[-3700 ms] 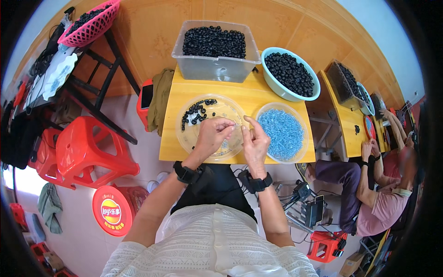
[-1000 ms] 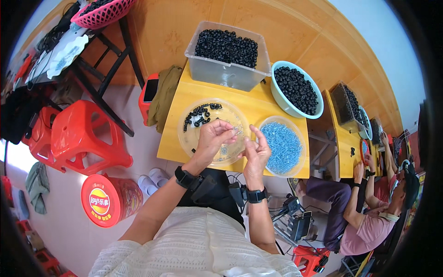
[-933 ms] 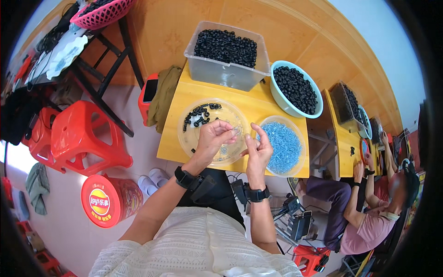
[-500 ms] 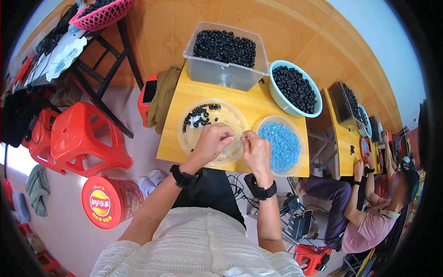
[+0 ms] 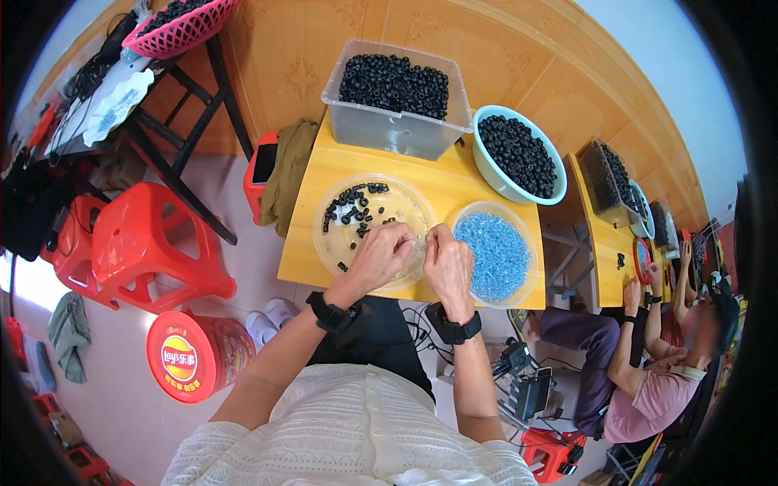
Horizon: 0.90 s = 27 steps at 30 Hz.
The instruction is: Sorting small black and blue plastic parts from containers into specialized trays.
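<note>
My left hand (image 5: 382, 255) and my right hand (image 5: 448, 262) meet fingertip to fingertip over the near right rim of a clear round dish (image 5: 332, 243) that holds several small black rings (image 5: 353, 210). Both hands pinch something tiny between them; what it is cannot be made out. Right of my right hand sits a second clear round dish (image 5: 527, 243) full of small blue pieces (image 5: 492, 255). Both dishes stand on a yellow table (image 5: 324, 174). Each wrist wears a black band.
A clear tub (image 5: 389, 130) and a pale blue bowl (image 5: 485, 166) of black rings stand at the table's far edge. Red stools (image 5: 150, 251), a red round tin (image 5: 194, 356) and a dark stand (image 5: 174, 89) lie to the left. Another person (image 5: 648, 381) works at a table on the right.
My hands have stayed together over the dish's near rim; the right hand dropped slightly lower and its fingers curled in. The view shifted a little.
</note>
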Each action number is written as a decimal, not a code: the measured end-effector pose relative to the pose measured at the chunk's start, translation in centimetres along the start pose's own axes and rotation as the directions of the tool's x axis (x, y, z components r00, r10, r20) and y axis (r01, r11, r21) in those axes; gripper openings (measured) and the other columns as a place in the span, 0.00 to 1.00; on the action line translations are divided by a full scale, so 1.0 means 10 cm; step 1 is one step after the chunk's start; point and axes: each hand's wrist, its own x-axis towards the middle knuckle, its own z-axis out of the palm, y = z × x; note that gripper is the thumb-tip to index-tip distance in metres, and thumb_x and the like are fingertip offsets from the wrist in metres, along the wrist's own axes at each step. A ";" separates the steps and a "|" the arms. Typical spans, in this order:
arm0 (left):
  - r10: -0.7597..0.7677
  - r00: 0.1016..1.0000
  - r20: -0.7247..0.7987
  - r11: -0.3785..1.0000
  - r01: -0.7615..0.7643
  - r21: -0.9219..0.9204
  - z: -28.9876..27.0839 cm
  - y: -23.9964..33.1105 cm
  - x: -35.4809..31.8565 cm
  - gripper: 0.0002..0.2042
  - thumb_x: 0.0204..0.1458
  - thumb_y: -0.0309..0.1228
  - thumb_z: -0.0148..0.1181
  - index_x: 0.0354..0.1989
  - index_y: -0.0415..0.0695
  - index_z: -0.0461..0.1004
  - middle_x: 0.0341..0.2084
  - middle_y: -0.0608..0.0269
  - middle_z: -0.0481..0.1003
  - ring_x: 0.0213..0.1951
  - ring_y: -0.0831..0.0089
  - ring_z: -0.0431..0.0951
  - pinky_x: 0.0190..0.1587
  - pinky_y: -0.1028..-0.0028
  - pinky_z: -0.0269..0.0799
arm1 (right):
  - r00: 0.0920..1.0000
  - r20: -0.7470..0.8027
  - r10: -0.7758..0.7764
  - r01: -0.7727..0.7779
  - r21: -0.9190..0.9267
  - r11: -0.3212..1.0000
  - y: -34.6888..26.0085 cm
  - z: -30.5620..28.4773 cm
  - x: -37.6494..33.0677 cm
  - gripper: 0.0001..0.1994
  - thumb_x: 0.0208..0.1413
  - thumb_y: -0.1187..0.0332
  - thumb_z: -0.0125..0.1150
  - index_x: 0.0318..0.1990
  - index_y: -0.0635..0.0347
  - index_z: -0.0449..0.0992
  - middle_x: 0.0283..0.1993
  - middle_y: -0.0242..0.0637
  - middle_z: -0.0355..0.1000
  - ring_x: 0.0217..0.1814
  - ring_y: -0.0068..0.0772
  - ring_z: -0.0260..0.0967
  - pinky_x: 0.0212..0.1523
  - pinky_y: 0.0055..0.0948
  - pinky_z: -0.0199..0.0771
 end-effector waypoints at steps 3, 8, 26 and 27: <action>-0.143 0.990 0.013 0.980 0.143 -0.141 0.06 -0.07 -0.04 0.04 0.48 0.23 0.51 0.26 0.34 0.67 0.16 0.60 0.68 0.19 0.75 0.70 0.22 0.74 0.65 | 0.999 -0.016 0.038 -0.035 0.182 0.983 0.01 0.04 0.00 0.06 0.51 0.70 0.50 0.28 0.63 0.69 0.17 0.53 0.67 0.21 0.55 0.68 0.22 0.46 0.67; -0.024 1.000 -0.003 0.998 0.024 -0.050 0.01 -0.12 -0.05 0.04 0.51 0.23 0.50 0.28 0.35 0.66 0.18 0.61 0.68 0.18 0.78 0.69 0.22 0.77 0.66 | 0.966 0.234 0.110 -0.225 0.551 0.803 0.16 0.07 -0.02 0.06 0.49 0.70 0.49 0.27 0.62 0.70 0.14 0.36 0.64 0.14 0.33 0.63 0.16 0.31 0.67; -0.031 0.976 0.216 0.888 0.126 -0.442 0.01 -0.22 0.02 0.09 0.52 0.24 0.52 0.40 0.36 0.68 0.31 0.64 0.71 0.28 0.80 0.72 0.32 0.79 0.70 | 0.740 0.655 0.153 -0.672 0.711 0.206 0.09 -0.08 0.03 0.08 0.54 0.63 0.52 0.26 0.54 0.69 0.13 0.18 0.49 0.11 0.11 0.44 0.16 0.19 0.67; 0.012 0.975 0.220 0.892 0.088 -0.442 0.02 -0.24 0.02 0.09 0.51 0.23 0.54 0.41 0.35 0.68 0.31 0.64 0.72 0.28 0.80 0.73 0.32 0.80 0.70 | 0.739 0.655 0.158 -0.673 0.708 0.213 0.07 -0.08 0.03 0.08 0.54 0.63 0.52 0.26 0.54 0.69 0.13 0.18 0.50 0.11 0.11 0.44 0.16 0.19 0.67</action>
